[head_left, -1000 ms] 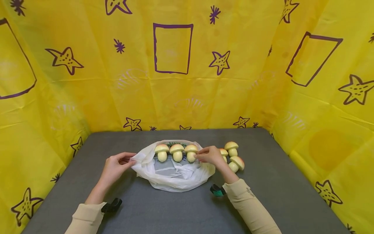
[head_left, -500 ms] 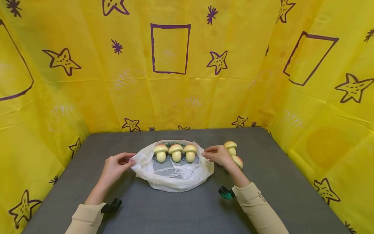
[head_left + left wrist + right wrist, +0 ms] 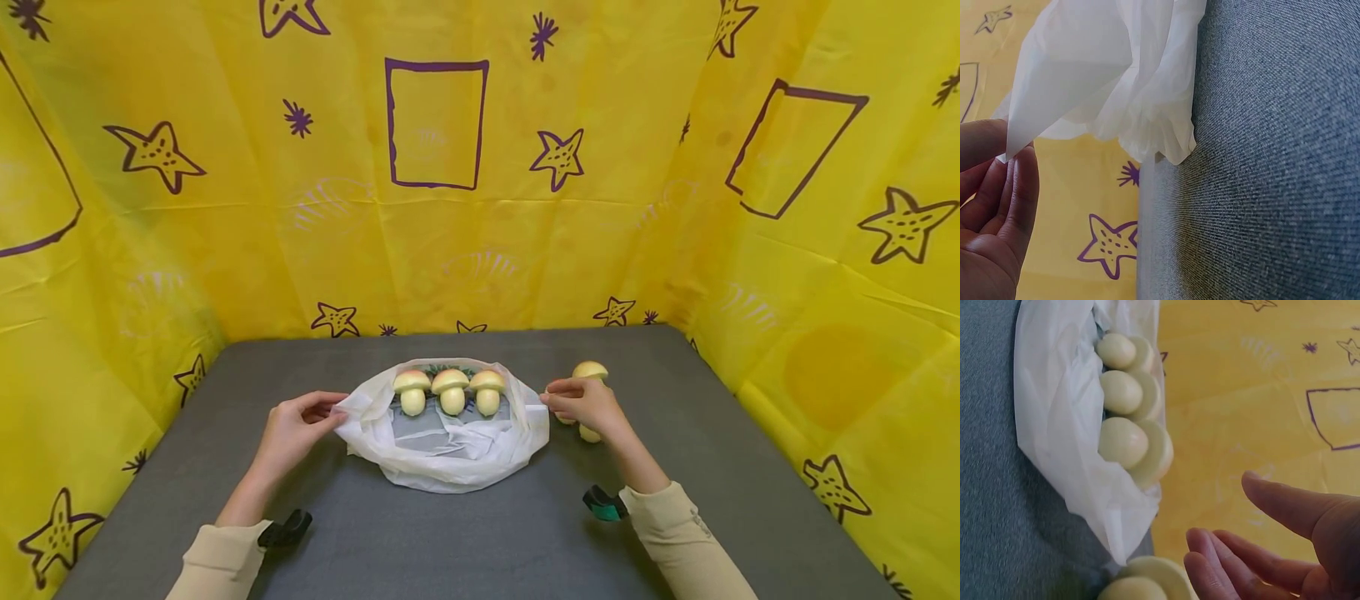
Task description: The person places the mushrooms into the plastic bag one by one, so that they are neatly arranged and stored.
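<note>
A white plastic bag (image 3: 442, 475) lies on the table with its mouth spread wide. Three toy mushrooms with cream stems and orange-tinged caps stand in a row in its mouth: a left one (image 3: 412, 402), a middle one (image 3: 452, 400) and a right one (image 3: 488, 402). My left hand (image 3: 295, 432) pinches the bag's left rim between thumb and fingers, as the left wrist view confirms. Past the bag's right end, my right hand (image 3: 594, 410) hovers with thumb and fingers apart, holding nothing. It partly hides more mushrooms, among them a rear one (image 3: 591, 369).
The dark grey table (image 3: 450, 550) reaches back to a yellow cloth (image 3: 435, 250) printed with purple stars and frames, which also hangs on both sides. Black straps with camera mounts sit at both wrists.
My right hand let go of the rightmost mushroom in the bag and moved right, out over the loose mushrooms. The left hand keeps its pinch on the rim.
</note>
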`<state>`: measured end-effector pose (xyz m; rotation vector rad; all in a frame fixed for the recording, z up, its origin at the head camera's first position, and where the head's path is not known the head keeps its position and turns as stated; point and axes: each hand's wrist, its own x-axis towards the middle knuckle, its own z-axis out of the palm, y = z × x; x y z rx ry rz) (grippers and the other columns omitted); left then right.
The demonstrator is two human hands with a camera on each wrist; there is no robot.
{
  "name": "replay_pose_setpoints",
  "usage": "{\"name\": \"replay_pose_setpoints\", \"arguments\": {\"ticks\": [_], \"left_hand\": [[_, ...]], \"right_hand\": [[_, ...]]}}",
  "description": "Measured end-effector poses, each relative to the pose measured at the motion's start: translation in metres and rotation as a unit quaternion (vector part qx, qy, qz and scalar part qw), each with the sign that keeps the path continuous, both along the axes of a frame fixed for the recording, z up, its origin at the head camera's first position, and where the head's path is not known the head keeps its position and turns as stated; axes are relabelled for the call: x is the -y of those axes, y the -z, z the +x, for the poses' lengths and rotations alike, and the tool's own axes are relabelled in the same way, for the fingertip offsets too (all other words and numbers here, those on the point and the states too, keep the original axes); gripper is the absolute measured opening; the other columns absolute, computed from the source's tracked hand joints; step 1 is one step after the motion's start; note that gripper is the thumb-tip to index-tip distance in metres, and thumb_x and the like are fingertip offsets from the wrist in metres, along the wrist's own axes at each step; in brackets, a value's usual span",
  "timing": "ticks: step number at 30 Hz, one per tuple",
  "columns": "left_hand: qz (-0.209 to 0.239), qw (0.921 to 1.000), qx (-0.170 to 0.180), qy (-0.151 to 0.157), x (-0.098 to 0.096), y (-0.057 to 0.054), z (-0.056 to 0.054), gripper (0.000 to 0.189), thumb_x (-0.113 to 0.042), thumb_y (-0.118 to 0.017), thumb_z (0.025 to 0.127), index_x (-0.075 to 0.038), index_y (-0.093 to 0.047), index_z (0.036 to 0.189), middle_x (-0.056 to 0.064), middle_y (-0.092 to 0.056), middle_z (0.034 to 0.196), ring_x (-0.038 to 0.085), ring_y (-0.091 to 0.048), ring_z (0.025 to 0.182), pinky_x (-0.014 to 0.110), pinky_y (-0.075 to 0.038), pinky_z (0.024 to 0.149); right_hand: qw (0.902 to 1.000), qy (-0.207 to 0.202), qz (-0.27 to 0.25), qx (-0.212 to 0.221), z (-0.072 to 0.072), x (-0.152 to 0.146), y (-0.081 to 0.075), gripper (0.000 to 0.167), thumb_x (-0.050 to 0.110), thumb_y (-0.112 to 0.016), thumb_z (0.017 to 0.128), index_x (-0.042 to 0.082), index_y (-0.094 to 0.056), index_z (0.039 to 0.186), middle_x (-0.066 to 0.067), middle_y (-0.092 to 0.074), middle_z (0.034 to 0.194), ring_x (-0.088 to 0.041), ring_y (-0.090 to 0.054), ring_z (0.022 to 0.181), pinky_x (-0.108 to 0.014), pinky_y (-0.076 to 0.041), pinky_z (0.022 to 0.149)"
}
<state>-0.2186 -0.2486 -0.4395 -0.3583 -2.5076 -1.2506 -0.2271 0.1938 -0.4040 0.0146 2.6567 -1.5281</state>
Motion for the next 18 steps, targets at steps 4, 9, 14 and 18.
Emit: {"name": "replay_pose_setpoints", "arguments": {"ticks": [4, 9, 14, 18], "left_hand": [[0.001, 1.0000, 0.001, 0.003, 0.000, 0.000, 0.000, 0.026, -0.018, -0.077, 0.080, -0.008, -0.072, 0.103, 0.009, -0.069, 0.089, 0.006, -0.058, 0.070, 0.016, -0.052, 0.061], [0.003, 1.0000, 0.002, 0.003, 0.000, 0.000, 0.001, 0.026, -0.018, -0.077, 0.080, -0.008, -0.072, 0.103, 0.009, -0.069, 0.089, 0.006, -0.058, 0.070, 0.016, -0.052, 0.062], [0.008, 0.9999, -0.002, 0.005, 0.000, 0.001, 0.000, 0.027, -0.019, -0.077, 0.079, -0.008, -0.072, 0.103, 0.009, -0.070, 0.089, 0.006, -0.058, 0.070, 0.015, -0.051, 0.062], [0.009, 0.9999, -0.007, 0.006, 0.000, 0.002, 0.000, 0.026, -0.018, -0.078, 0.079, -0.008, -0.073, 0.102, 0.009, -0.070, 0.088, 0.005, -0.058, 0.069, 0.015, -0.051, 0.061]], "right_hand": [[0.9999, 0.010, 0.005, -0.009, 0.004, -0.009, 0.002, 0.038, 0.026, -0.073, 0.083, -0.003, -0.068, 0.108, -0.015, -0.072, 0.096, -0.031, -0.070, 0.086, -0.040, -0.057, 0.075], [0.9998, 0.020, 0.000, -0.004, 0.008, -0.019, 0.005, 0.039, 0.025, -0.073, 0.083, -0.004, -0.067, 0.109, -0.017, -0.072, 0.097, -0.031, -0.070, 0.086, -0.039, -0.057, 0.076], [0.9996, 0.027, 0.004, 0.003, 0.014, -0.029, 0.007, 0.042, 0.028, -0.073, 0.083, -0.003, -0.066, 0.110, -0.016, -0.072, 0.097, -0.031, -0.070, 0.089, -0.037, -0.057, 0.075], [0.9993, 0.035, 0.008, 0.008, 0.021, -0.037, 0.009, 0.041, 0.029, -0.073, 0.083, -0.002, -0.068, 0.109, -0.014, -0.073, 0.094, -0.027, -0.070, 0.087, -0.035, -0.057, 0.075]]}}
